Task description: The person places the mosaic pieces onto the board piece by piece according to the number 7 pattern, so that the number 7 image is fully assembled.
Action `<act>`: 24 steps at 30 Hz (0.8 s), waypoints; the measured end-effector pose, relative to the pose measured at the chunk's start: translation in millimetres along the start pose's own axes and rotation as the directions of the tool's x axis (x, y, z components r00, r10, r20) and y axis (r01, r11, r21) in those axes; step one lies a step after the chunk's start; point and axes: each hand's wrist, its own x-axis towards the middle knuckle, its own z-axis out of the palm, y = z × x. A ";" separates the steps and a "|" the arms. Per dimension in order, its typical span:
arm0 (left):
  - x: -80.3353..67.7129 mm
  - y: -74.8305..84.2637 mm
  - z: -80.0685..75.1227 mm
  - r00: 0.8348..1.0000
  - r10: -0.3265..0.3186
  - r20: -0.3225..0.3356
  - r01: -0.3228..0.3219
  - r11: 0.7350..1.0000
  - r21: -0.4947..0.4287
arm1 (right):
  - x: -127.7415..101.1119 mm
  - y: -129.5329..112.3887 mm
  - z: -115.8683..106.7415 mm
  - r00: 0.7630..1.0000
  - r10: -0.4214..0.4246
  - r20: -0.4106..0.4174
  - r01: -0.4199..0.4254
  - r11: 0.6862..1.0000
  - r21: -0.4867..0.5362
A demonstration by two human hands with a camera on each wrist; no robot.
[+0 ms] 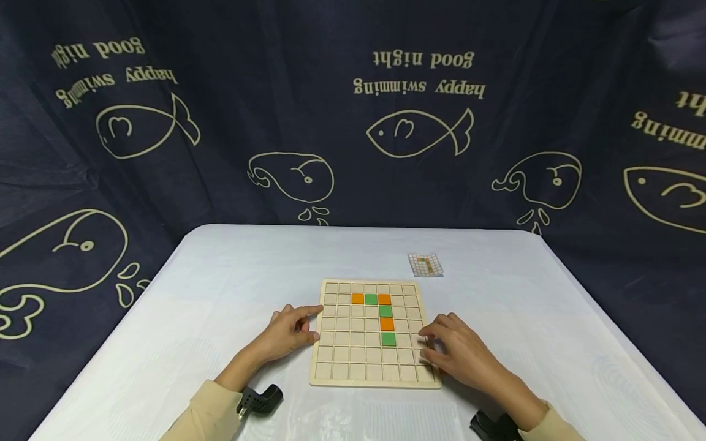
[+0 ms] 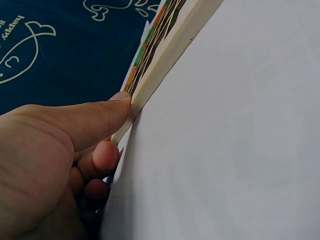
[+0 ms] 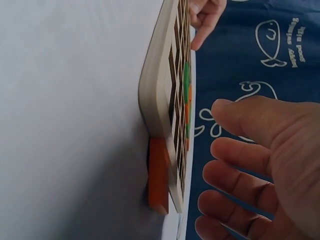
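Note:
A square wooden grid board (image 1: 342,371) lies on the table. Orange and green square tiles (image 1: 387,324) sit in its cells, three across near the back and several running down toward the front from the right end of that row. At the board's left edge, my left hand (image 1: 287,334) touches with the index finger and thumb, set apart along the rim. My right hand (image 1: 462,350) hovers over the right edge, fingers loosely bent and nothing in them. Beside the board's rim in the right wrist view, an orange block (image 3: 158,175) stands on the table, hidden by the hand in the head view.
Behind the board's right part lies a small card (image 1: 425,265) printed with a grid and a coloured pattern. A white cloth covers the table (image 1: 248,263). A dark curtain (image 1: 342,122) with fish and whale drawings hangs behind it.

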 end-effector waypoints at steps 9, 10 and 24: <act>0.1 -0.8 0.5 1.000 -0.009 0.001 0.009 1.000 0.002 | -11.6 6.2 -1.5 0.999 0.004 -0.038 -0.004 1.000 -0.006; 0.1 -0.8 0.5 1.000 -0.009 0.000 0.009 1.000 0.002 | -13.0 6.7 -1.8 0.999 0.007 -0.039 -0.007 1.000 -0.008; -0.9 0.8 -0.4 1.000 -0.018 0.005 0.018 1.000 -0.013 | -28.5 14.6 -4.9 0.998 -0.013 -0.059 0.010 0.999 -0.042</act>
